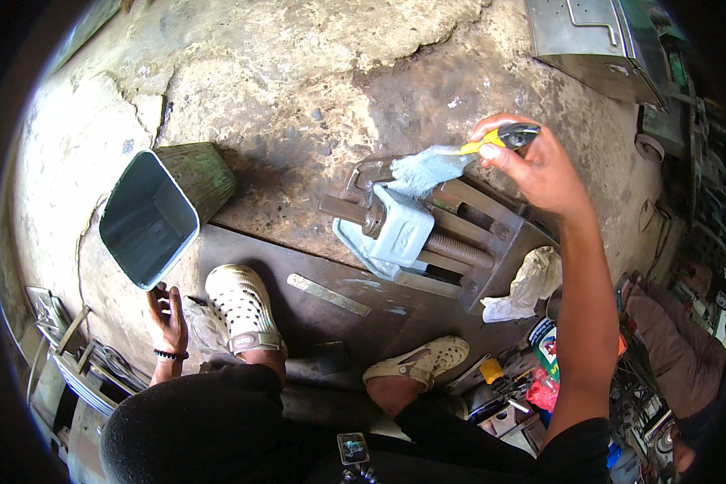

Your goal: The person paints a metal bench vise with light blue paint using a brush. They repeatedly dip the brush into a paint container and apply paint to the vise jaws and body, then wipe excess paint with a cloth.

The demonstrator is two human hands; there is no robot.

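My right hand [532,165] is closed around the yellow and black handle of a paintbrush [429,169], whose wide bristles are coated in pale blue. The bristles hang at the top edge of a metal vise [407,228]; whether they touch it I cannot tell. Pale blue paint covers the vise's block and lower flange, while its rails and screw [460,250] look bare and dark. My left hand [167,321], with a dark beaded bracelet at the wrist, has its fingers apart and holds nothing. It is just below the rim of a green four-sided bin [218,173] lying on its side.
The vise lies on a dark metal sheet [246,262] over rough, cracked concrete. A flat metal strip [328,294] is between my shoes, and a pale rag [532,282] lies by the vise. Tools and parts clutter the lower right, near another person's leg [673,347]. A metal box [581,36] stands at upper right.
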